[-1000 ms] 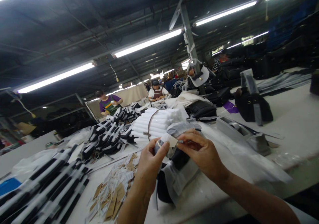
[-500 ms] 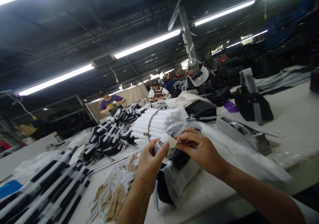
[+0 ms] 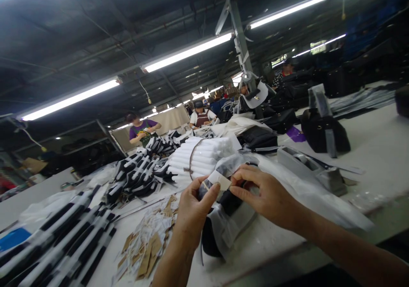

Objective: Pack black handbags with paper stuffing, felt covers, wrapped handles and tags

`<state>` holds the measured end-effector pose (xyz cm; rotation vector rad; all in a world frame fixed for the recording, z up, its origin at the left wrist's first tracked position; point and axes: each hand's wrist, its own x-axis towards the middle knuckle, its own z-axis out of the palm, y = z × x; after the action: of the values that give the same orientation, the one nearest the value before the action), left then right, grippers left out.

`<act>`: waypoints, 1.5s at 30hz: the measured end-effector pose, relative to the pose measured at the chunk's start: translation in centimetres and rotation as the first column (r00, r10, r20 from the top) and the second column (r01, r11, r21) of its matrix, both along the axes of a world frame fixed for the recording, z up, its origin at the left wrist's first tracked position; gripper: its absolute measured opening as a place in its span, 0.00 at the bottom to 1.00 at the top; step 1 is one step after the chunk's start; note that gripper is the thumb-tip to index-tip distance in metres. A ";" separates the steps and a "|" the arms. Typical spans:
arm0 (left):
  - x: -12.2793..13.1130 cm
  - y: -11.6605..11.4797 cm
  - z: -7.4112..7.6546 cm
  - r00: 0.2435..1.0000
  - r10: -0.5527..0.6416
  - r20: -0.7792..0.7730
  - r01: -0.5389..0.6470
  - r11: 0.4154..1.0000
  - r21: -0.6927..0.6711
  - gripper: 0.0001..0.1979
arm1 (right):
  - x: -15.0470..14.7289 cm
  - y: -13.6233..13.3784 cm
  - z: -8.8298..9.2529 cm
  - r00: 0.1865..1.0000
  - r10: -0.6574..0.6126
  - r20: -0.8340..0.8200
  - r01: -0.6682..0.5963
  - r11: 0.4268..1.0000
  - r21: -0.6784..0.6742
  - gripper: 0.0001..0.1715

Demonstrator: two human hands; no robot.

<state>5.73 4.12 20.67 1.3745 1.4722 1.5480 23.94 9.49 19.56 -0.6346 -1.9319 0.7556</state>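
Note:
My left hand (image 3: 191,212) and my right hand (image 3: 265,195) meet over the white table (image 3: 377,146), both pinched on a small white tag (image 3: 219,179) at the top of a black item wrapped in clear plastic (image 3: 223,223). The left thumb and fingers close on the tag's left side; the right fingertips pinch its right side. The wrapped item rests on the table under my hands.
Loose brown and white paper tags (image 3: 145,244) lie at the left of my hands. Black-and-white wrapped straps (image 3: 64,244) pile at the far left, white rolls (image 3: 201,155) behind. A tape dispenser (image 3: 311,170) and a black bag (image 3: 324,136) stand right. Other people (image 3: 140,129) work beyond.
My hands have shifted slightly right and down with the tag; the grip is the same.

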 end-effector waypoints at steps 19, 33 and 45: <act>-0.2 -0.1 -0.3 0.995 -0.033 -0.093 0.031 0.999 -0.032 0.23 | -0.9 1.0 -1.9 0.949 0.163 -0.270 -0.270 0.865 -0.424 0.14; 0.5 -0.6 0.2 0.989 0.009 -0.149 -0.007 1.000 0.017 0.21 | -3.3 0.6 -2.7 0.936 0.032 -0.351 -0.126 0.960 -0.250 0.08; 0.6 -0.9 -0.4 0.977 0.029 -0.213 -0.023 0.999 0.028 0.22 | -3.4 1.3 -2.2 0.969 -0.214 -0.124 0.191 0.966 -0.173 0.05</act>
<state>6.32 3.22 20.30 1.5833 1.6070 1.4764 20.49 10.76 17.38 -0.8409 -1.6586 0.8077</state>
